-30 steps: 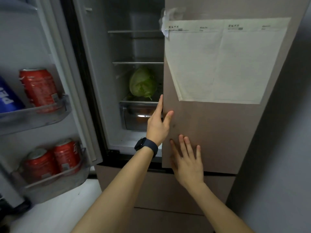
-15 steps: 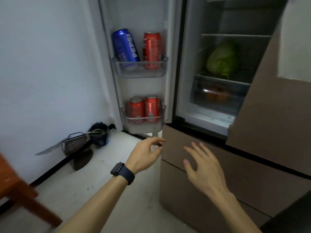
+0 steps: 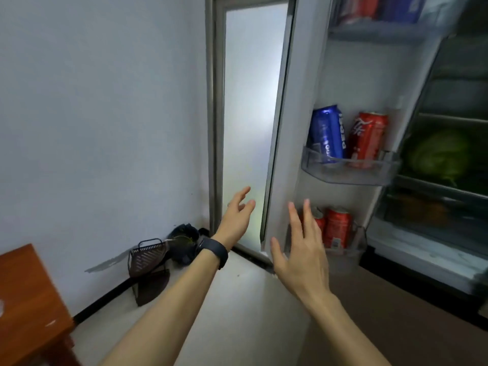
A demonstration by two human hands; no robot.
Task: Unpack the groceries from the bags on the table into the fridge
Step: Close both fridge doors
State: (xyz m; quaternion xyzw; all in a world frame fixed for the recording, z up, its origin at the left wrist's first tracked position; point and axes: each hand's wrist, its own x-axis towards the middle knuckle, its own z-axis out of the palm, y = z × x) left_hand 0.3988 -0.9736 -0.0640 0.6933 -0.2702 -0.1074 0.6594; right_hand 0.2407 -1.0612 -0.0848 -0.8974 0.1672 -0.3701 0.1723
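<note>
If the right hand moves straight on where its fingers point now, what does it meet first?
The right hand would most likely meet the open fridge door, near the red cans in its lower bin; depth is unclear.

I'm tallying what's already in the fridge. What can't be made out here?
Head view only:
1. Top door-shelf cans: cut off by the upper edge; count unclear.
2. Bottom door-shelf cans: the right hand partly covers the left one.
3. Drawer below the cabbage: blurred, dim; orange contents unidentifiable.
4. Grocery bags: outside the frame.
</note>
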